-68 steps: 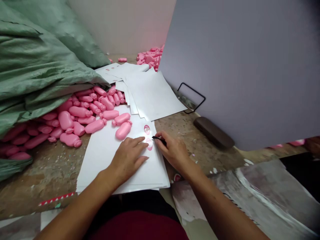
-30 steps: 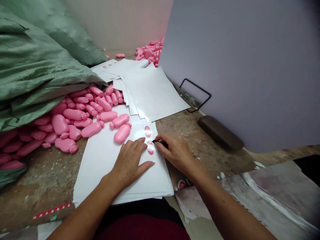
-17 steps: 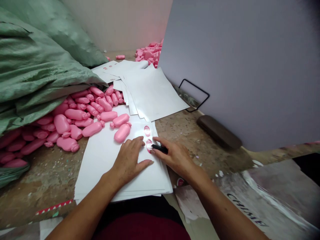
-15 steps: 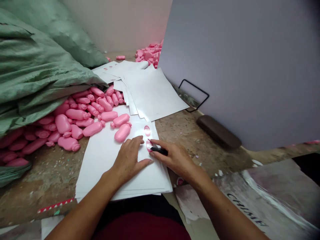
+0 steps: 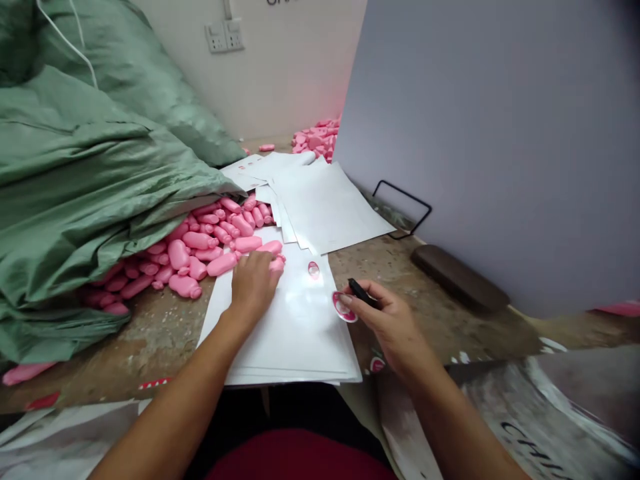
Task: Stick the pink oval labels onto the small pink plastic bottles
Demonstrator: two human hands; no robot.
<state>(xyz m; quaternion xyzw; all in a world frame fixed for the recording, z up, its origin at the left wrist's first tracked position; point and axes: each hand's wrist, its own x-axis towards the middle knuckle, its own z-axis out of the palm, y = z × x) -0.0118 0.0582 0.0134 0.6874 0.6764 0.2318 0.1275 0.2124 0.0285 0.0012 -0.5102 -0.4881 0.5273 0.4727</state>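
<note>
A tall grey-lilac board (image 5: 490,147) stands on the right, leaning over a worn, speckled workbench (image 5: 145,353), and a heap of green woven sacking (image 5: 75,200) slumps down on the left against a pale wall (image 5: 280,80) with a double switch plate (image 5: 219,37). Pink plastic bottles (image 5: 195,243) spill out from under the sacking, with a smaller pile of pink pieces (image 5: 316,141) farther back beside the board. Loose white sheets (image 5: 325,203) overlap behind a squared stack of white backing sheets (image 5: 295,340) directly in front of the person. The left hand (image 5: 253,287) rests at the top of this stack, its fingers (image 5: 265,261) curved down onto a pink bottle (image 5: 274,257), though whether they grip it I cannot tell. The right hand (image 5: 387,320) hangs just off the stack's right edge, fingers curled and pinching a short black marker (image 5: 363,293) against the thumb. Right by its fingertips, at the edge of the stack, lies a glossy oval label (image 5: 344,307) with a deep pink rim and a pale centre. A second, paler oval label (image 5: 313,270) sits alone on the top sheet, between the two hands.
</note>
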